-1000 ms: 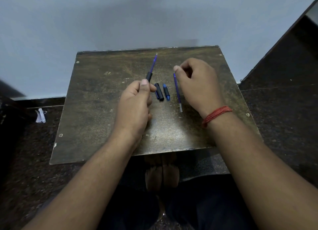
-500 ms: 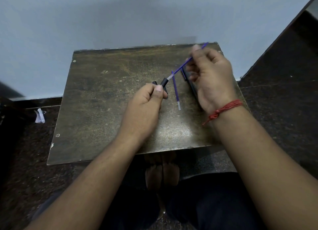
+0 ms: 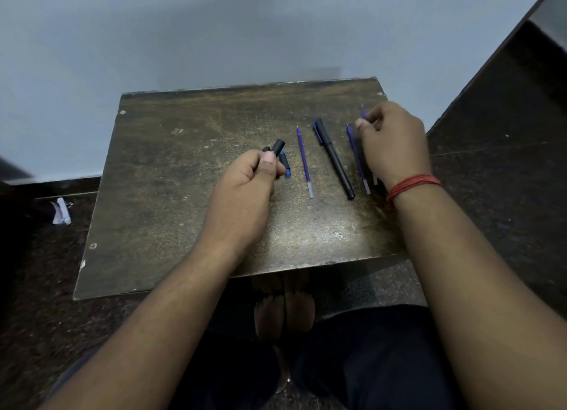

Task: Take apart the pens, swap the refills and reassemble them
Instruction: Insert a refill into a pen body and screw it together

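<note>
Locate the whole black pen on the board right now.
Head view: the black pen lies flat on the board, right of centre, between two loose refills, just left of the right hand.

On the board (image 3: 171, 195) the parts lay in a row toward the far right corner. Leftmost, the left hand (image 3: 245, 188) held a barrel (image 3: 278, 146), with a cap (image 3: 285, 165) just beside it. Right of these lay a refill (image 3: 304, 162), then a pen (image 3: 333, 158), then a second refill (image 3: 356, 158) — all roughly parallel, running from far edge toward near edge. The right hand (image 3: 395, 142) sat nearest the right edge, pinching a third refill (image 3: 363, 112).
</note>
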Demonstrator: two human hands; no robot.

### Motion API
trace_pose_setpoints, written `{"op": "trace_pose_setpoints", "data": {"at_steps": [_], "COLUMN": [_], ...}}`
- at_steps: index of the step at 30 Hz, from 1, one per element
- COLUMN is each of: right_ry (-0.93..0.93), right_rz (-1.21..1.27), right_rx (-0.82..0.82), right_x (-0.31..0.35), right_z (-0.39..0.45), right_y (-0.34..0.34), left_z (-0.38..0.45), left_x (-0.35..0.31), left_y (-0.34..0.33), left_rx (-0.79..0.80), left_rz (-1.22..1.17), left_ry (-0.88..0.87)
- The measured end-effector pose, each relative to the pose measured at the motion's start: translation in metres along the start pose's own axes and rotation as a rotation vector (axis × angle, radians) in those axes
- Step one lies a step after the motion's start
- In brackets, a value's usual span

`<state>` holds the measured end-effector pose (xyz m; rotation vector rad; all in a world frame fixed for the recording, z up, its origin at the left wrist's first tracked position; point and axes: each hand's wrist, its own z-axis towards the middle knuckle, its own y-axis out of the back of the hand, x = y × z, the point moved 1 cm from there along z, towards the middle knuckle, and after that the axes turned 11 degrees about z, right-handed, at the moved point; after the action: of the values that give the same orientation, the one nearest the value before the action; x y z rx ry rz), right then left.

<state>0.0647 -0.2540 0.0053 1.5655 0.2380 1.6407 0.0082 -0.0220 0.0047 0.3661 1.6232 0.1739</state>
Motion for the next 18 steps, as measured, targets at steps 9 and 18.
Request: {"op": "trace_pose_setpoints", "data": {"at_steps": [9, 18], "right_ry": [-0.035, 0.053], "right_rz": [-0.143, -0.062], "right_rx": [0.094, -0.005], "right_x": [0.003, 0.024], "right_z": [0.001, -0.007], "right_y": [-0.003, 0.004], "left_z": [0.0, 0.002], "left_x": [-0.001, -0.001], "left_y": [0.003, 0.005], "left_rx": [-0.013, -0.033], "left_rz": [-0.01, -0.005], "left_ry": [0.007, 0.003]}}
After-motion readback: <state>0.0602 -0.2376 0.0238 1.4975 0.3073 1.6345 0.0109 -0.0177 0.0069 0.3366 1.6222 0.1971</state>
